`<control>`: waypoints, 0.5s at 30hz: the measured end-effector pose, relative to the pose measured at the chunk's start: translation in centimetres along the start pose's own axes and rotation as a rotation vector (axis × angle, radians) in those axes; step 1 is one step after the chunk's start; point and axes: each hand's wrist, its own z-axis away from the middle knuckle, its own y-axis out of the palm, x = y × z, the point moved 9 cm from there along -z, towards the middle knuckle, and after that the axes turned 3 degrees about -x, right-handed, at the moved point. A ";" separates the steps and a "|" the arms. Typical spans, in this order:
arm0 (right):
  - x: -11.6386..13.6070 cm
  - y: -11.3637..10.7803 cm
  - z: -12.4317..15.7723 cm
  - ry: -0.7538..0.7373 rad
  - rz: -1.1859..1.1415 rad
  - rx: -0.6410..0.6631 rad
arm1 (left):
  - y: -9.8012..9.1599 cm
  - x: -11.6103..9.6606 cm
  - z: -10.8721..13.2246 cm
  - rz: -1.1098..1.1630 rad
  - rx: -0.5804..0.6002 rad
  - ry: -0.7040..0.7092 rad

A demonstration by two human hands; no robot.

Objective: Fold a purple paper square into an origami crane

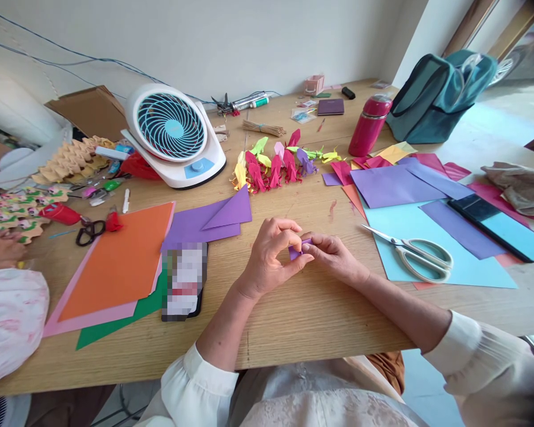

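Between my two hands, above the front middle of the table, is a small folded piece of purple paper [295, 253]. My left hand [273, 255] pinches it with thumb and fingers from the left side. From the right, my right hand [336, 254] grips its other edge with thumb and forefinger. My fingers cover much of the paper, so its folded shape is partly hidden. Beyond my hands lies a cluster of folded paper figures [273, 169] in red, yellow, green and purple. White-handled scissors [422, 256] rest to the right on light blue paper [396, 267].
Orange sheets [120, 261], purple paper [184, 225] and a phone [184, 281] lie to the left. Behind them stands a white fan [171, 133]. A red bottle [369, 126] and teal bag [436, 98] stand at the back right. Another person's sleeve [13, 320] is at the left edge.
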 end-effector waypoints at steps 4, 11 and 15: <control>-0.3 -0.2 0.0 0.013 0.016 -0.006 | 0.2 -0.1 -0.1 0.002 0.053 0.008; -0.6 -0.7 0.0 -0.004 0.017 -0.017 | 0.1 0.1 -0.1 -0.018 0.158 -0.020; -0.8 -0.8 0.0 0.012 0.045 -0.017 | -0.2 0.4 -0.2 -0.085 0.152 -0.005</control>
